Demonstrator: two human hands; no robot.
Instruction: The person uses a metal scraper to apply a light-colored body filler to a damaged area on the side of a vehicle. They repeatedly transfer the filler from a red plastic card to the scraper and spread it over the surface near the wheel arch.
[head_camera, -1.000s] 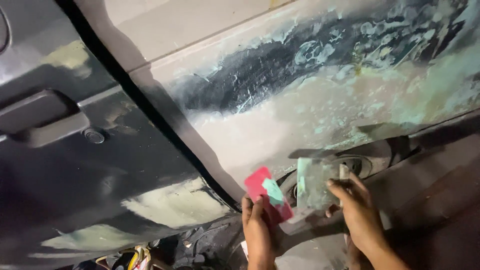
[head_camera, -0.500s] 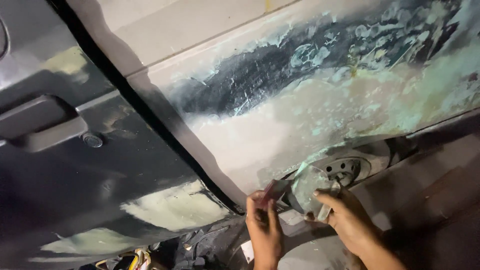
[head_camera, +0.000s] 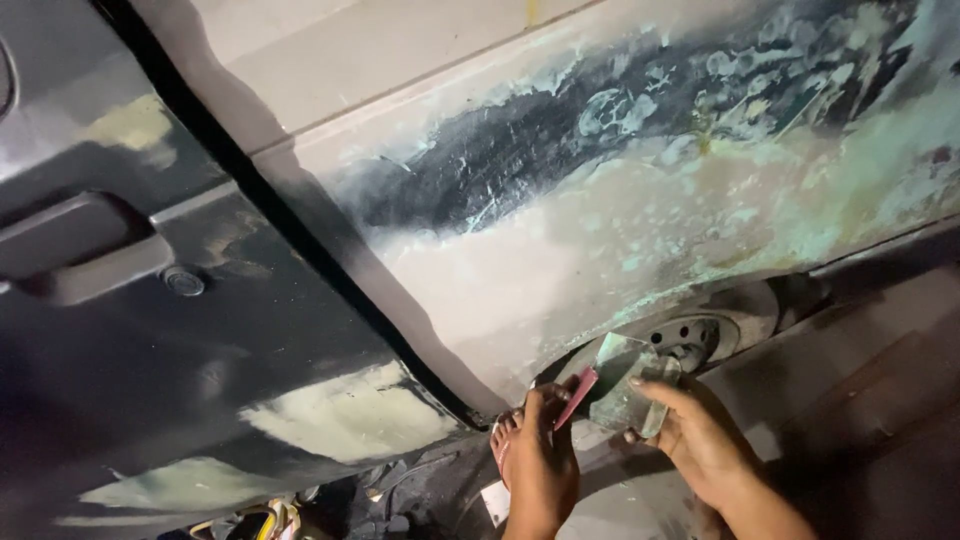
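Note:
My left hand (head_camera: 540, 455) grips a small red spreader card (head_camera: 577, 396), seen edge-on, its tip touching a flat greenish filler-smeared plate (head_camera: 628, 395). My right hand (head_camera: 698, 440) holds that plate from below and the right, fingers curled over its edge. Both hands are low in the view, just under a car's rear quarter panel (head_camera: 620, 230), which is sanded and covered in pale filler with dark bare patches.
A dark car door (head_camera: 150, 390) with a handle (head_camera: 85, 260) and a round lock fills the left, with pale filler patches low down. A wheel with a steel rim (head_camera: 700, 335) sits in the arch behind the hands. A foot in a sandal (head_camera: 500, 440) is beside my left hand.
The red card has turned from flat-on to edge-on and come against the plate. Both hands have dropped slightly and drawn together.

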